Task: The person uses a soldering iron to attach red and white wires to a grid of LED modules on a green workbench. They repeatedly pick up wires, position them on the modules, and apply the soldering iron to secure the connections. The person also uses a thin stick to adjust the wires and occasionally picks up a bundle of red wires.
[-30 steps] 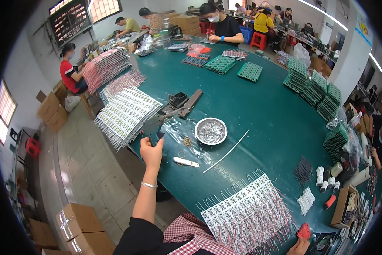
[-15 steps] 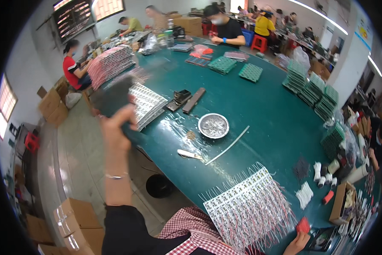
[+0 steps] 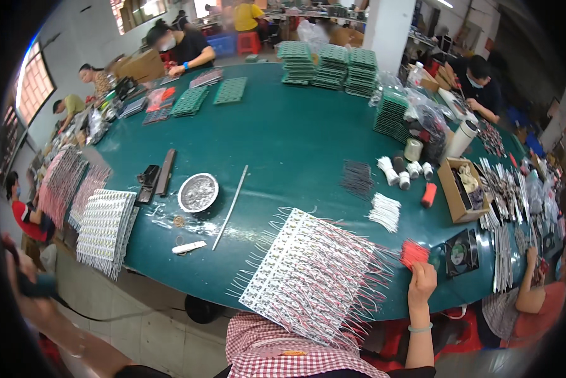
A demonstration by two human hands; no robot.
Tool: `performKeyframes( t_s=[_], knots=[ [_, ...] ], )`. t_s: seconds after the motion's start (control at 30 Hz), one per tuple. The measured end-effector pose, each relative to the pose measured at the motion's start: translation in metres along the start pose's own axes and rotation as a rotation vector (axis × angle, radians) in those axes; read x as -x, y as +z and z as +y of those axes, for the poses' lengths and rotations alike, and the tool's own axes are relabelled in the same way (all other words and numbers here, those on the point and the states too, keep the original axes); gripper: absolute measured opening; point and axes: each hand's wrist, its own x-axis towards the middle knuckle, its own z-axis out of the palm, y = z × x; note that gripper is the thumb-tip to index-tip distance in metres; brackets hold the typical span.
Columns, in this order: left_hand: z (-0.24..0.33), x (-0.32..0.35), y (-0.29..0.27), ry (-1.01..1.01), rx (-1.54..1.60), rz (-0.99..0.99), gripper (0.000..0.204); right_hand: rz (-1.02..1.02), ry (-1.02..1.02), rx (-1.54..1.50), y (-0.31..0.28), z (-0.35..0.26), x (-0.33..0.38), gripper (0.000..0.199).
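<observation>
At the far left rim my left hand (image 3: 36, 307) is closed round a dark corded hand tool (image 3: 39, 285); blur hides its exact kind, and a black cord trails from it. My right hand (image 3: 423, 283) pinches a bundle of short red wires (image 3: 414, 253) over the table's near edge. Left of that hand lies a panel of small white circuit boards (image 3: 295, 264), with red and white wires sticking out from it. Beyond the panel are bundles of white wires (image 3: 384, 212) and black wires (image 3: 357, 179).
On the green table (image 3: 264, 138) stand a metal bowl (image 3: 198, 193), a thin white strip (image 3: 230, 208) and a white-handled cutter (image 3: 188, 247). More wired panels (image 3: 105, 225) lie at the left. A small fan (image 3: 461, 253) sits right of my right hand. Co-workers sit round the table.
The view has swung to the right. My left hand, with the dark tool, has gone out to the left rim, off the table. My right hand still holds the red wires.
</observation>
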Motion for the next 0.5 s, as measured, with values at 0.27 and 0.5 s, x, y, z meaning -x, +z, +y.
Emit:
performKeyframes(
  t_s=[0.27,0.5],
  knots=[
    [-0.114,0.159,0.144,-0.660,0.390,-0.036,0.044,-0.035,-0.130,-0.066,-0.010,-0.001,-0.039,0.030],
    [-0.132,0.209,0.199,-0.823,0.347,-0.101,0.041,-0.542,-0.436,0.299,0.018,-0.015,-0.115,0.013]
  ],
)
